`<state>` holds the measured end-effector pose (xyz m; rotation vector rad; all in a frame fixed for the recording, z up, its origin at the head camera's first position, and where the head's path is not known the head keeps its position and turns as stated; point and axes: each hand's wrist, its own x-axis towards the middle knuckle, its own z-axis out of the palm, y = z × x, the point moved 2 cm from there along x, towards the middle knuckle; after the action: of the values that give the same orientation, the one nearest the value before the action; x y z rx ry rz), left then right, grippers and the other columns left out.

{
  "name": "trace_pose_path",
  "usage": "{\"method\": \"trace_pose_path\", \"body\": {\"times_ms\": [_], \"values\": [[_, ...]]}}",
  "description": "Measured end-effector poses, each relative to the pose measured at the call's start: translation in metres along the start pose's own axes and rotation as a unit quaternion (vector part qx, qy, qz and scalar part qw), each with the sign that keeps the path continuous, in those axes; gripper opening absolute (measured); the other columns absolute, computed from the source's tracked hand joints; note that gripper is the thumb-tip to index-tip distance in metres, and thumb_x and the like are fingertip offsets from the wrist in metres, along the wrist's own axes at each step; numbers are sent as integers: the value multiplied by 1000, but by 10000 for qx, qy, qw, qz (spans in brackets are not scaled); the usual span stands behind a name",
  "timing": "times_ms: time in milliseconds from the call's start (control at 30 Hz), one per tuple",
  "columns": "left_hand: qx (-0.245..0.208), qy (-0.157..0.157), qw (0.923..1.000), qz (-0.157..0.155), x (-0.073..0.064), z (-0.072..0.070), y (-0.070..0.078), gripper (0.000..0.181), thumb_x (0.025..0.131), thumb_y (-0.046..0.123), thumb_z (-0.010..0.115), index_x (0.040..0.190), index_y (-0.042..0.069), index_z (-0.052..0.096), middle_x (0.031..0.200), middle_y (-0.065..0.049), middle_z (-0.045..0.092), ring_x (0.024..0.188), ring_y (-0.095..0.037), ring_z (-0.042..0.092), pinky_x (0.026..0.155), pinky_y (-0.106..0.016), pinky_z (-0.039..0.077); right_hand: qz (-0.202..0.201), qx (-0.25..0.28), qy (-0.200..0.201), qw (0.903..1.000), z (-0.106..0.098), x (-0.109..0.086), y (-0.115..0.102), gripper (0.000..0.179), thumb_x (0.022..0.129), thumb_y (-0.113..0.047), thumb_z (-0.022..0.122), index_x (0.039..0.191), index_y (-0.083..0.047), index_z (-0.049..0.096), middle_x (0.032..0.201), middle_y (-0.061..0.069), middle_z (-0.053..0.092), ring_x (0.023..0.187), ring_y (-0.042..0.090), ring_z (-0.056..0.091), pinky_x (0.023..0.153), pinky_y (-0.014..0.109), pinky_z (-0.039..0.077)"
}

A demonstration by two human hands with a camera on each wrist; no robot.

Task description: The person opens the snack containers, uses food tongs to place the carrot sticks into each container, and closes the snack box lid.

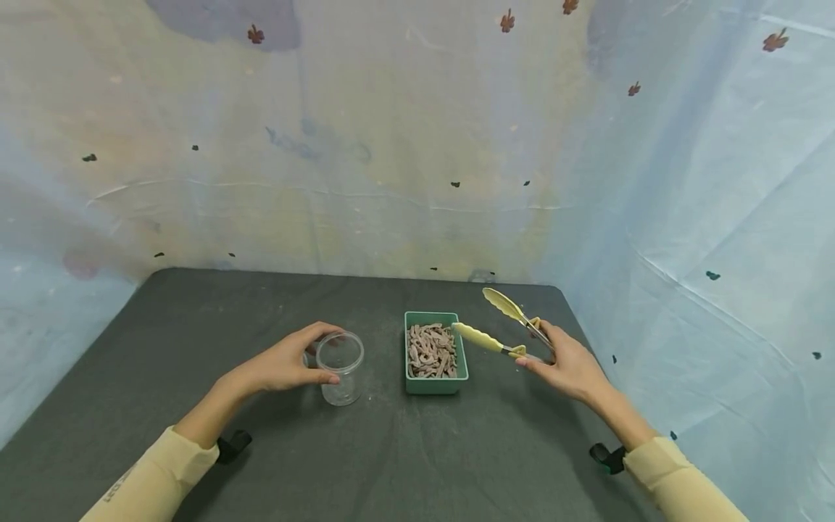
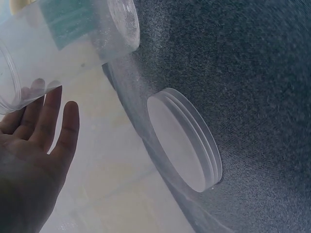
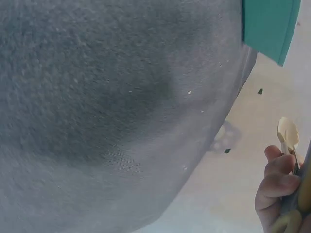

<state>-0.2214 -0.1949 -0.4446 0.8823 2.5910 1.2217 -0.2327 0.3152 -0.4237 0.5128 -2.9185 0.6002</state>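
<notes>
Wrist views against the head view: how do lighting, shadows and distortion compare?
Head: fairly even light, with soft shadows on the dark table; left wrist: the left hand looks dim against the bright backdrop, and the clear jar looks hazy; right wrist: a darker patch shades the table, whose edge bows, probably from lens distortion.

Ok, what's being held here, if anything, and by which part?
The right hand holds the tongs by their metal arms; the left hand holds the clear jar just below its rim.
</notes>
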Motion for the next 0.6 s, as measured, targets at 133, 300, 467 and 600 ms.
{"method": "trace_pose_path", "body": {"times_ms": [133,300,467,600], "values": [[18,-30,10000,-17,0,-1,1,76,90,44,82,151,16,47,143,-13,54,129,-41,54,98,-62,47,-353,-119,-141,9992,-5,2,-11,90,92,-54,76,156,-1,41,145,25,56,98,30,69,80,53,55],[-13,-61,10000,-74,1,0,1,77,89,46,83,151,18,47,145,-12,54,131,-38,54,101,-61,46,-639,-384,-328,9967,-11,6,-23,92,91,-57,76,156,0,43,145,22,58,106,33,69,84,55,56],[3,-78,9999,-123,1,-1,1,77,89,47,82,151,19,47,144,-11,54,129,-38,54,99,-61,47,-821,-566,-610,9931,-15,11,-32,91,91,-61,74,154,-1,46,146,21,57,109,34,70,88,57,56],[20,-125,9998,-184,2,-1,0,78,88,48,83,151,19,47,143,-10,54,127,-38,55,98,-58,48,-1040,-726,-806,9886,-19,17,-38,88,92,-61,72,152,0,49,144,23,59,106,33,71,85,56,57]]}}
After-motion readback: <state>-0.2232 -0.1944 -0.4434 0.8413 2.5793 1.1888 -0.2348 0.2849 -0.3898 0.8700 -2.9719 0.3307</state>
